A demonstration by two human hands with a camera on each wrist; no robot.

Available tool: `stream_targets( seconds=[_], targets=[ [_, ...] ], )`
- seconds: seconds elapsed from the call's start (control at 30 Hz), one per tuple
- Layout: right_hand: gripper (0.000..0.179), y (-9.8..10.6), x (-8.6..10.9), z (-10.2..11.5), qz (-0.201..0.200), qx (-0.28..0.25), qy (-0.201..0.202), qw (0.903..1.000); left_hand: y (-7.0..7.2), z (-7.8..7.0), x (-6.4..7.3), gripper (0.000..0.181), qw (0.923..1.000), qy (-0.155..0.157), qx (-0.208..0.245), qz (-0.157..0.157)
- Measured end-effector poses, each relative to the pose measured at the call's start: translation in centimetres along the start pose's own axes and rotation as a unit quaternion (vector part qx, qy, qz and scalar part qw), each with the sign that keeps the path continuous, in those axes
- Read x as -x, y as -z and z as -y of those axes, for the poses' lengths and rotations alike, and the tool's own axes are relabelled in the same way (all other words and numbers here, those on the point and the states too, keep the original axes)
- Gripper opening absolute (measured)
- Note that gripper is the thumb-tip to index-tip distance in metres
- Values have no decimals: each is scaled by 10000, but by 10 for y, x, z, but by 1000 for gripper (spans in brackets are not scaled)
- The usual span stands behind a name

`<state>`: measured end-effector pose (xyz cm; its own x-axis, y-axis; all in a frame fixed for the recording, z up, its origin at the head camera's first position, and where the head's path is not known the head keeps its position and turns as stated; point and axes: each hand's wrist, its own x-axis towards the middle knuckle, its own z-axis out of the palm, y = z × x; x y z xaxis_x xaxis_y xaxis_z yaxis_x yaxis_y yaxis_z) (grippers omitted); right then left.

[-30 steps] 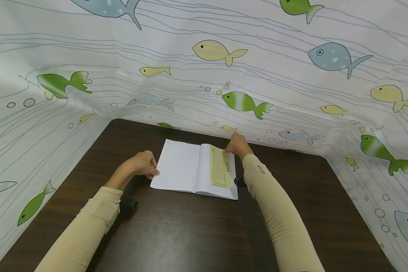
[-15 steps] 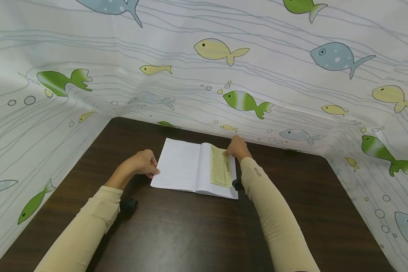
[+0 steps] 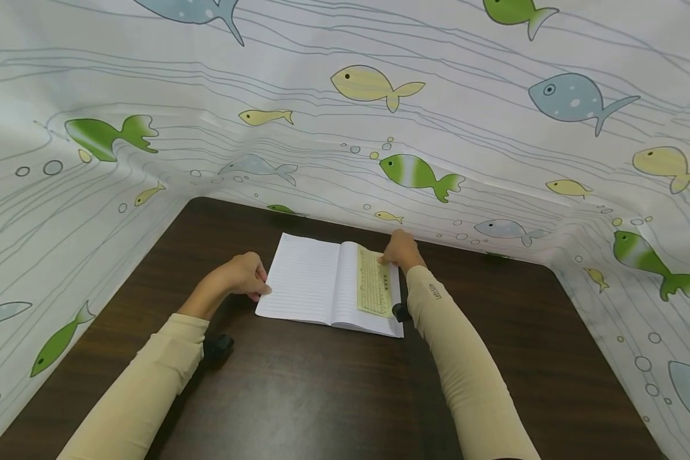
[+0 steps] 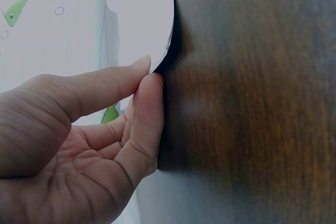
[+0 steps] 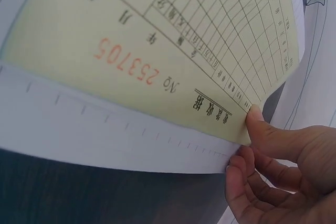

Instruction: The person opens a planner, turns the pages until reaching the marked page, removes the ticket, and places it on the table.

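A lined notebook (image 3: 301,275) lies spread on the dark table, its white pages facing up. On its right page rests a pale yellow printed receipt (image 3: 374,287), with a red number and a grid of boxes (image 5: 210,19) showing in the right wrist view. My left hand (image 3: 238,276) pinches the notebook's left edge; in the left wrist view the thumb is on top and the index finger beneath the pages (image 4: 142,19). With the thumb over the receipt's edge and the fingers curled under the notebook's edge, my right hand (image 5: 289,166) grips both together.
The dark wooden table (image 3: 299,396) extends around the notebook. A white sheet printed with fish (image 3: 322,140) rises behind the table and along both sides. Small black devices (image 3: 218,346) sit at both wrists.
My right forearm has shifted slightly left and down, while its hand keeps its hold. The left hand, notebook and receipt stay practically where they were.
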<state>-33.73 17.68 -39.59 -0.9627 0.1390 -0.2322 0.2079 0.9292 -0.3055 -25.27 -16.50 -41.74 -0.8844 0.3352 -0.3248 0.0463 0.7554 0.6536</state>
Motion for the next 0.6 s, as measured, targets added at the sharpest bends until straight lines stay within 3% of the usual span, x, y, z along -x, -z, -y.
stream_targets(
  seconds=[0.37, 0.6],
  targets=[
    [50, 2, -13, -10, 374, 76, -145, 9992, -4, -4, -5, 25, 10000, -6, 20, 14],
    [51, 0, -20, -13, 377, 3, -347, 9987, -5, -1, -5, 26, 10000, 21, -36, 48]
  ],
)
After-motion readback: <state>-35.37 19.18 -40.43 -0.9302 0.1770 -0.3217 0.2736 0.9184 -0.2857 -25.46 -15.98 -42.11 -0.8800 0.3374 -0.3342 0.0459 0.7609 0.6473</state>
